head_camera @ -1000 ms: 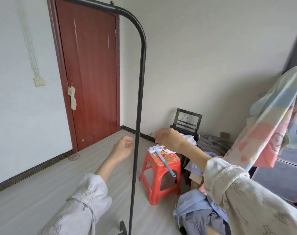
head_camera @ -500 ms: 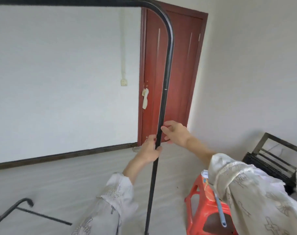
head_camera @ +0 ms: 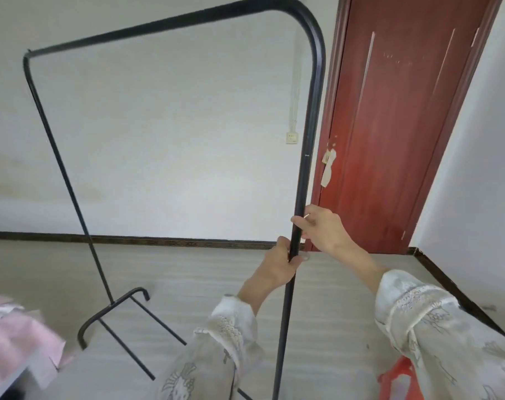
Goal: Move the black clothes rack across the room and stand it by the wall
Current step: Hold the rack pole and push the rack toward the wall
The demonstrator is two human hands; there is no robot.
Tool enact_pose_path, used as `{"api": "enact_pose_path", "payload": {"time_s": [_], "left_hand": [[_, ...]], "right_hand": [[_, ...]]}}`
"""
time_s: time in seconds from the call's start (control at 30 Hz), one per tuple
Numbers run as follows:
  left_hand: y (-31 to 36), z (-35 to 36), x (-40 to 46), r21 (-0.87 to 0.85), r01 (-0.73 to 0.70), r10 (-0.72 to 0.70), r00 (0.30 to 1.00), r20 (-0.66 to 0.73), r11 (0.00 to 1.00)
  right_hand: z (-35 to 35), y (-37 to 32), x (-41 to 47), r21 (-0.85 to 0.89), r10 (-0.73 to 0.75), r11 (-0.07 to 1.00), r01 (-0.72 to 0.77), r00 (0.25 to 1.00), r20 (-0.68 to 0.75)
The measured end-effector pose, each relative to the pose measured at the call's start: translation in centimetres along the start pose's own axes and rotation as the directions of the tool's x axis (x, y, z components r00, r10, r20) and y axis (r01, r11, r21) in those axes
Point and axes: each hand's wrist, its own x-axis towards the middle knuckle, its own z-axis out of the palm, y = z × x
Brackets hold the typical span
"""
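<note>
The black clothes rack (head_camera: 309,116) is a bare tube frame with a rounded top bar, two uprights and a curved foot on the floor at lower left. It stands in front of me, empty of clothes. My left hand (head_camera: 280,262) is wrapped around its near right upright at about waist height. My right hand (head_camera: 322,228) holds the same upright just above the left, fingers curled round the tube. The white wall (head_camera: 173,125) with a dark skirting board lies beyond the rack.
A red-brown door (head_camera: 395,125) stands closed at the right, in the room's corner. A red plastic stool (head_camera: 401,376) peeks in at the bottom right. Pink and white fabric (head_camera: 11,333) lies at the lower left edge. Pale floor (head_camera: 187,269) stretches between me and the wall.
Both hands went from open and apart to closed around the right upright. The view has swung left, so the whole rack and its foot now show.
</note>
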Motion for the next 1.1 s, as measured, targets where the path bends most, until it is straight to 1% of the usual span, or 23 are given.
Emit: {"api": "enact_pose_path", "payload": {"time_s": [0.13, 0.23, 0.43, 0.6, 0.73, 0.83, 0.93, 1.1], "left_hand": [[-0.7, -0.3, 2.1, 0.058, -0.007, 0.012, 0.997, -0.081, 0.998], [-1.5, -0.4, 3.8, 0.096, -0.023, 0.033, 0.995, -0.098, 0.995], [-2.3, -1.2, 7.4, 0.118, -0.011, 0.025, 0.993, -0.118, 0.993], [-3.2, -1.8, 12.3, 0.118, 0.045, -0.027, 0.988, -0.149, 0.992], [-3.6, -2.5, 16.3, 0.092, 0.094, -0.078, 0.983, -0.167, 0.991], [-4.0, -2.6, 19.9, 0.040, 0.117, -0.109, 0.980, -0.169, 0.992], [-4.7, -2.8, 23.0, -0.060, 0.129, -0.138, 0.972, -0.189, 0.990], [-6.6, -4.2, 26.8, -0.101, 0.156, -0.178, 0.948, -0.262, 0.983]], "right_hand": [[0.8, 0.5, 1.8, -0.008, -0.049, 0.999, 0.049, 0.999, -0.008], [1.6, 0.8, 3.3, 0.005, -0.088, 0.996, 0.088, 0.996, -0.007], [2.4, 1.7, 7.7, 0.023, -0.117, 0.993, 0.117, 0.993, 0.015], [3.5, 2.9, 13.2, 0.049, -0.155, 0.987, 0.153, 0.987, 0.041], [4.2, 4.0, 18.4, 0.087, -0.212, 0.975, 0.202, 0.970, 0.122], [4.8, 4.7, 23.1, 0.161, -0.263, 0.960, 0.231, 0.938, 0.226], [5.7, 4.8, 27.0, 0.183, -0.337, 0.940, 0.290, 0.875, 0.349], [7.2, 4.7, 31.8, 0.229, -0.418, 0.908, 0.352, 0.805, 0.420]]}}
